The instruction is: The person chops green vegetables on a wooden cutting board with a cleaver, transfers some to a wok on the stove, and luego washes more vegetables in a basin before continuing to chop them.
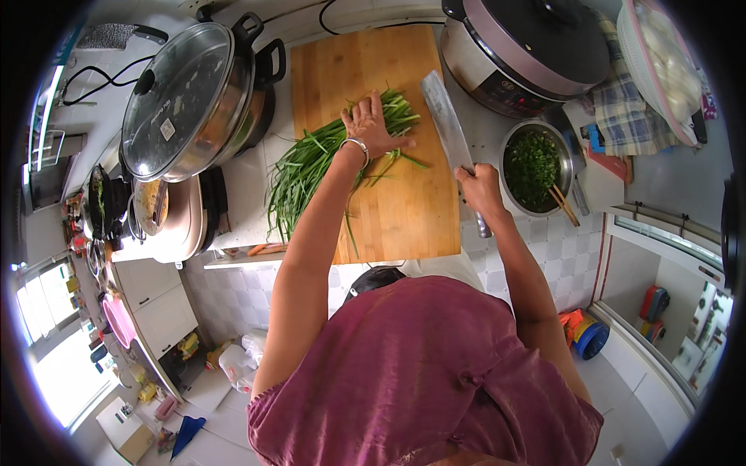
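A bundle of long green leafy stalks, like garlic chives (309, 166), lies slantwise over the wooden cutting board (402, 215). Its leaf ends hang past the board's left edge. My left hand (371, 129), fingers spread and a bracelet at the wrist, rests flat on the stalks near their pale cut ends. In my right hand (482, 189) is the handle of a cleaver (446, 119). The blade points away from me along the board's right edge, apart from the bundle. A few loose stalks (382, 169) lie beside my left hand.
Right of the board stands a steel bowl (507, 180) of chopped greens in liquid, with chopsticks (564, 205) in it. An electric cooker (518, 58) is at the back right, a white basket (632, 46) beyond it. A glass-lidded pan (180, 105) stands at the left.
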A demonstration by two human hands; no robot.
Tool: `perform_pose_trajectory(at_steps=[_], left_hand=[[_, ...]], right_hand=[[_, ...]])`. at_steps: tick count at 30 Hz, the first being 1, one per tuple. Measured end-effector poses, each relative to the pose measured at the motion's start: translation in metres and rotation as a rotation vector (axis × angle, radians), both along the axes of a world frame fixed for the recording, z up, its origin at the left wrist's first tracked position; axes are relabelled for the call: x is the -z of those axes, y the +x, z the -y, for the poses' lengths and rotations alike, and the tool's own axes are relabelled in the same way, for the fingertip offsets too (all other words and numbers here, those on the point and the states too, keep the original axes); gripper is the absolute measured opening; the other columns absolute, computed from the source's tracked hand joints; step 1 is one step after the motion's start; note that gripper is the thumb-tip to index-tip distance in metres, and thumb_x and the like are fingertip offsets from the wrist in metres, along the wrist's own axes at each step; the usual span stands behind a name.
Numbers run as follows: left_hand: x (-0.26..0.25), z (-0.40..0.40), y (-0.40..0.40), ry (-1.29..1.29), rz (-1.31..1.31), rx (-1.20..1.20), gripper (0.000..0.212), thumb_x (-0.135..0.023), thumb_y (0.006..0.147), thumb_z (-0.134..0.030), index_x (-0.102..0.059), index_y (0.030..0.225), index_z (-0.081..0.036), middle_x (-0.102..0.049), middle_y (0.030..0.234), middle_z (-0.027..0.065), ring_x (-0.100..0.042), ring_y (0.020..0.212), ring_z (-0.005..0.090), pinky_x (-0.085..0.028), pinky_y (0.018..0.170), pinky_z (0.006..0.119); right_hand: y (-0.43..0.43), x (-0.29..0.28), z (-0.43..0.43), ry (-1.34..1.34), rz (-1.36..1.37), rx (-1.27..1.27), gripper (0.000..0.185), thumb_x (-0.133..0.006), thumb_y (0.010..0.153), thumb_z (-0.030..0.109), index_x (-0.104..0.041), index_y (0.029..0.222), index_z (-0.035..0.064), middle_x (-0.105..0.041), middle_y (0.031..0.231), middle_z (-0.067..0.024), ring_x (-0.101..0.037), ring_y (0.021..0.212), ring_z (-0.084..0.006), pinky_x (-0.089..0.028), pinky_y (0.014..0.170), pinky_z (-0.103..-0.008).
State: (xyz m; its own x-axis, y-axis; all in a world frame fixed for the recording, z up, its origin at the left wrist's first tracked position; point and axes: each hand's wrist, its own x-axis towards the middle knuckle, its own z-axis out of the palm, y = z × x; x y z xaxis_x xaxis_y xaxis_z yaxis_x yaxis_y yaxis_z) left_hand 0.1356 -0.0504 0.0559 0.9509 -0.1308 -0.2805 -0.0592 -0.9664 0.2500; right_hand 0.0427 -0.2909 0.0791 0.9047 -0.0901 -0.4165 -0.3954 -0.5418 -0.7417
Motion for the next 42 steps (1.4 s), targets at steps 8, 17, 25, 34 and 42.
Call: perform_pose_trajectory(at_steps=[8,17,25,34,42], left_hand=[[-0.007,0.03,-0.033,0.084,-0.018,0.02,0.139,-0.078,0.049,-0.064,0.0,0.146,-0.001,-0.023,0.144,0.0197,-0.023,0.133,0.0377,-0.014,0.107,0.06],[0.014,0.001,-0.04,-0.016,0.106,-0.032,0.083,-0.075,0.07,-0.033,-0.031,0.133,-0.001,-0.043,0.124,0.017,-0.042,0.117,0.0348,-0.032,0.097,0.052],[0.013,-0.008,-0.05,-0.059,0.15,-0.278,0.073,-0.078,0.068,-0.024,-0.037,0.124,-0.004,-0.047,0.118,0.0148,-0.046,0.113,0.0321,-0.038,0.093,0.049],[0.045,-0.055,-0.032,-0.086,0.271,-0.631,0.067,-0.08,0.066,-0.025,-0.038,0.113,-0.003,-0.049,0.111,0.0168,-0.051,0.108,0.0358,-0.047,0.082,0.049],[0.031,-0.04,-0.035,-0.038,0.297,-0.654,0.066,-0.08,0.066,-0.024,-0.039,0.113,-0.003,-0.039,0.117,0.0175,-0.041,0.114,0.0384,-0.044,0.086,0.05]], right_hand=[[0.001,0.001,-0.012,0.042,-0.046,0.038,0.035,-0.064,0.082,0.018,-0.052,0.064,-0.0083,-0.05,0.049,-0.013,-0.05,0.043,-0.0181,-0.04,0.044,-0.0365],[0.005,-0.001,-0.014,0.086,-0.099,0.077,0.035,-0.063,0.083,0.018,-0.05,0.064,-0.008,-0.049,0.051,-0.016,-0.052,0.043,-0.0225,-0.041,0.042,-0.0375],[0.061,-0.004,-0.017,-0.415,0.358,-0.33,0.02,-0.06,0.078,0.012,-0.062,0.071,-0.007,-0.059,0.068,-0.0281,-0.061,0.07,-0.0431,-0.049,0.063,-0.0463],[0.063,-0.006,-0.04,-0.406,0.26,-0.553,0.016,-0.061,0.075,0.01,-0.062,0.073,-0.0065,-0.06,0.068,-0.0265,-0.062,0.067,-0.0414,-0.051,0.065,-0.0441],[0.021,-0.018,-0.037,-0.035,-0.202,-0.137,0.032,-0.064,0.079,0.019,-0.058,0.069,-0.0107,-0.058,0.068,-0.0283,-0.062,0.066,-0.0407,-0.048,0.061,-0.0424]])
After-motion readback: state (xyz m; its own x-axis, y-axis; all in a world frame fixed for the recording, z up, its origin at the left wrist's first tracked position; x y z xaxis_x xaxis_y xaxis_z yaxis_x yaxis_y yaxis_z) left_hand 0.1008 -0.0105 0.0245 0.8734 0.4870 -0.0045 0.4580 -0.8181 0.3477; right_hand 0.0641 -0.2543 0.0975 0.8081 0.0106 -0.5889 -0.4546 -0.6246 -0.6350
